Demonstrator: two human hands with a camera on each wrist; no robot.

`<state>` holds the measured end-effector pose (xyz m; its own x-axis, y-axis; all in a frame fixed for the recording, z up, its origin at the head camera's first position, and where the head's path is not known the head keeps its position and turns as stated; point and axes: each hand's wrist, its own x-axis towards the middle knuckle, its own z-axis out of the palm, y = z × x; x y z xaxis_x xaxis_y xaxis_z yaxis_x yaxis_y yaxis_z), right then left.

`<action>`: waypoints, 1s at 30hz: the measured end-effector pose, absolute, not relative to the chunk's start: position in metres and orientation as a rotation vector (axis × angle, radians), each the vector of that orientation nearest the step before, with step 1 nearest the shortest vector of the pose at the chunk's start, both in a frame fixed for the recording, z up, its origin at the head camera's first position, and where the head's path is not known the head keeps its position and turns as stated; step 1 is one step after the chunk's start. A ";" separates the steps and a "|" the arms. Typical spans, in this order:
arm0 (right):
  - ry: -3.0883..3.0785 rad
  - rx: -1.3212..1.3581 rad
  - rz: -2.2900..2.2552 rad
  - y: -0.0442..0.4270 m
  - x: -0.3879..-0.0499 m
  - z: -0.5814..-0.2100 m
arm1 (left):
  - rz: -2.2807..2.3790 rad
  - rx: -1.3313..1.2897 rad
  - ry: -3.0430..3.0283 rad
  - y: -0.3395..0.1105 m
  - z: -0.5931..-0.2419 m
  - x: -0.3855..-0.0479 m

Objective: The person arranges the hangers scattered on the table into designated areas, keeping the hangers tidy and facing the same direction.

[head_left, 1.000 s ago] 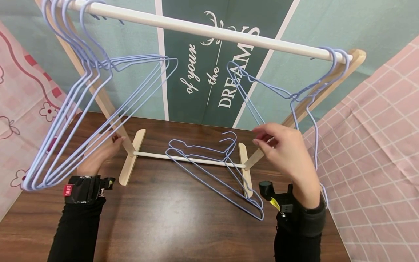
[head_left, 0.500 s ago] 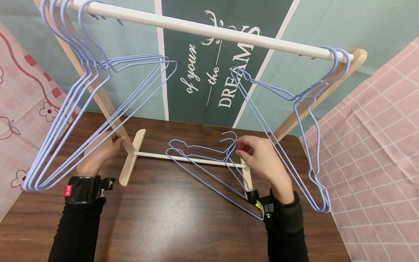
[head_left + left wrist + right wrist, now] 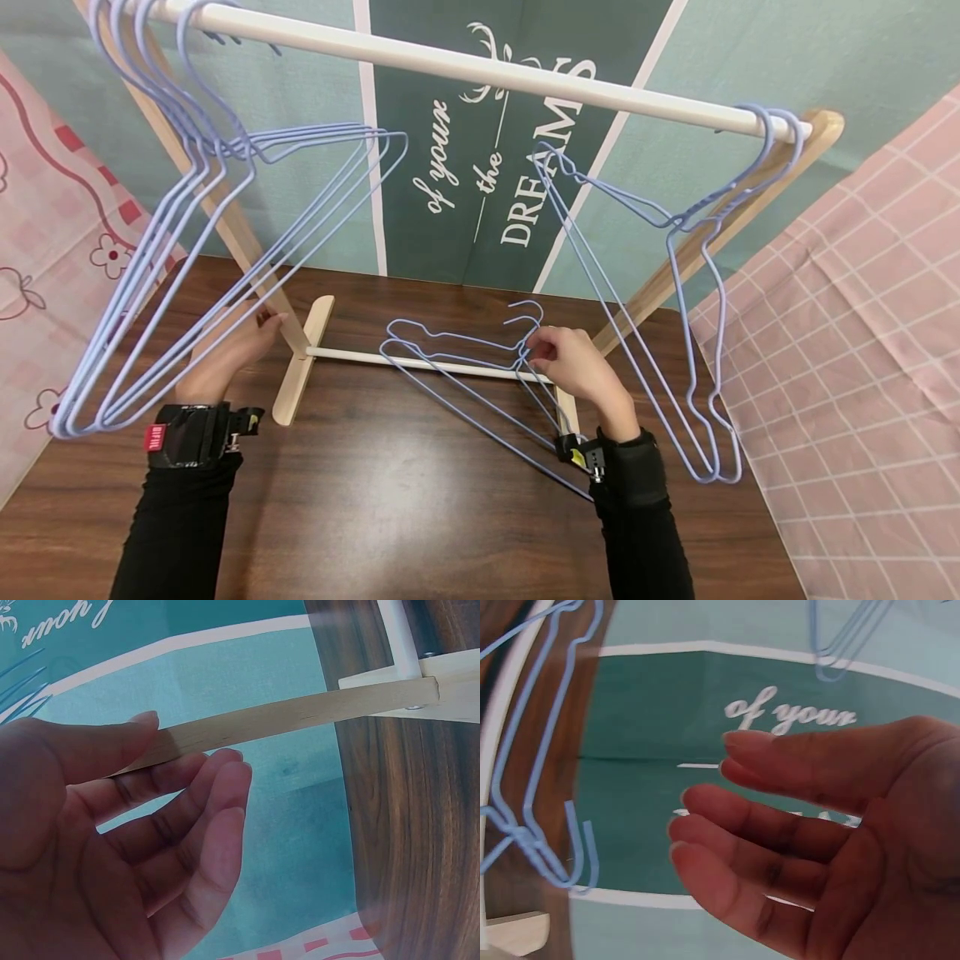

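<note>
In the head view my left hand (image 3: 232,346) is at the left wooden post, seen behind hanger wires. The left wrist view has its thumb and index finger pinching the post (image 3: 285,716), other fingers loosely bent. My right hand (image 3: 573,367) is low at the right, beside the hook ends of two blue hangers (image 3: 465,337) lying across the rack's white lower bar (image 3: 352,357). From the right wrist, its fingers are relaxed around nothing, and those hangers (image 3: 532,840) are apart from the fingertips.
Several blue hangers (image 3: 198,167) hang at the left end of the white top rail (image 3: 480,71). Two more hangers (image 3: 678,223) hang at its right end. Pink cloths flank the brown tabletop (image 3: 360,533), and a green printed cloth (image 3: 420,217) hangs behind.
My right hand has moved left and down, from the hangers at the right end to those lying on the lower bar. The right-end hangers have swung. My left hand has stayed put.
</note>
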<state>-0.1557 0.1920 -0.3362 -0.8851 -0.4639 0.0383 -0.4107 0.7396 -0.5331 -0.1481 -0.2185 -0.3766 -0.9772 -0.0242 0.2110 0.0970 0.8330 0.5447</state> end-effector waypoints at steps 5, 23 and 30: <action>2.802 -0.667 -0.813 0.196 -0.166 -0.356 | -0.924 -0.086 -2.805 -0.220 -0.378 -0.149; 2.854 -0.410 -0.654 0.197 -0.179 -0.415 | -0.851 -0.075 -2.757 -0.218 -0.378 -0.148; 2.869 -0.301 -0.580 0.193 -0.178 -0.429 | -0.922 -0.095 -2.783 -0.219 -0.377 -0.150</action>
